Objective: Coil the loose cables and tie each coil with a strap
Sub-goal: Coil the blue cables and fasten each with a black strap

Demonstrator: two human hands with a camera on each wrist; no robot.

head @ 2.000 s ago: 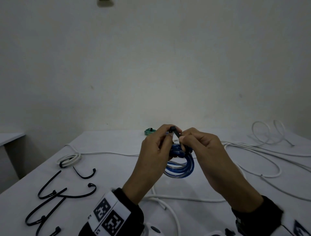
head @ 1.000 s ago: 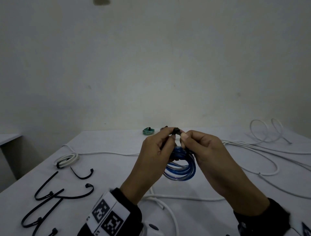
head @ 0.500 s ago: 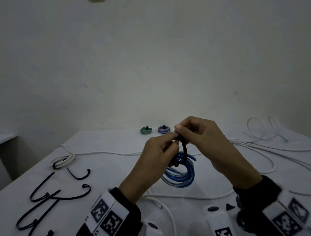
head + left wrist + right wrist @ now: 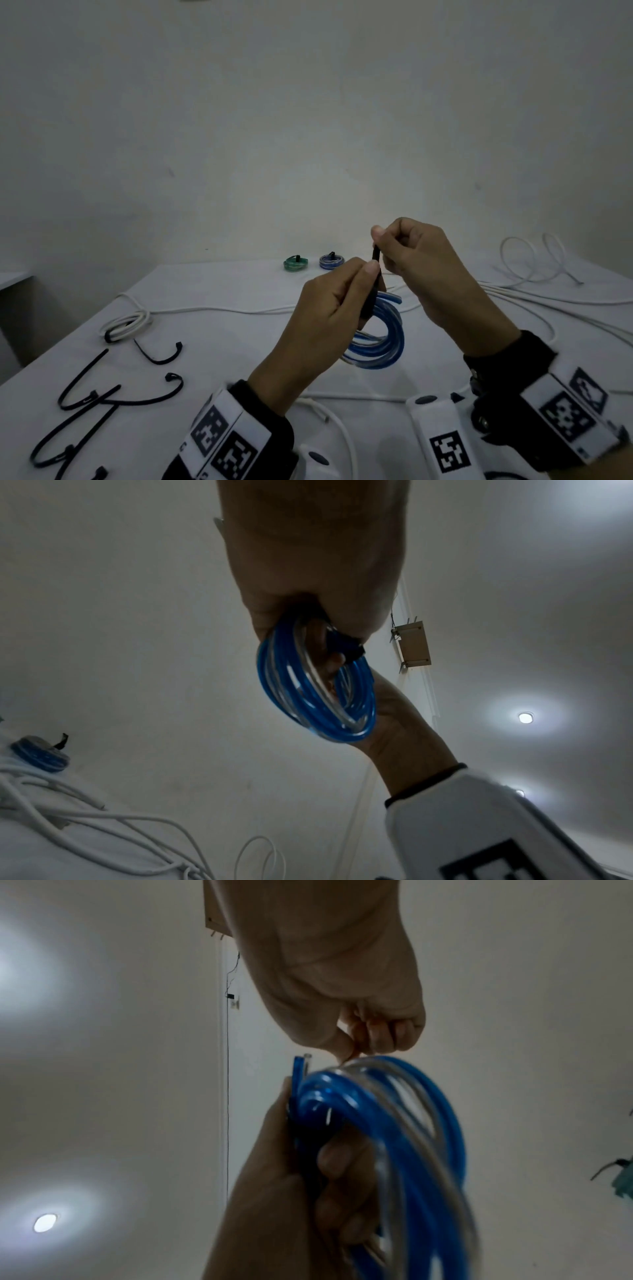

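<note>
The black strap (image 4: 376,255) is pinched at its top end by the right hand (image 4: 421,270). The blue coil (image 4: 383,337) is gripped above the table (image 4: 239,342) by the left hand (image 4: 329,318), the right hand at its 1 o'clock. Spare straps (image 4: 102,397) lie at 8 o'clock.

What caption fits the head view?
Left hand holds a blue cable coil while the right hand pulls a black strap upward.

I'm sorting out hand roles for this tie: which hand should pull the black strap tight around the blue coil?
Probably the right hand: it already pinches the free end of the black strap above the blue-and-clear coiled cable. The left hand is occupied gripping the coil and strap, so it should only hold steady.
</note>
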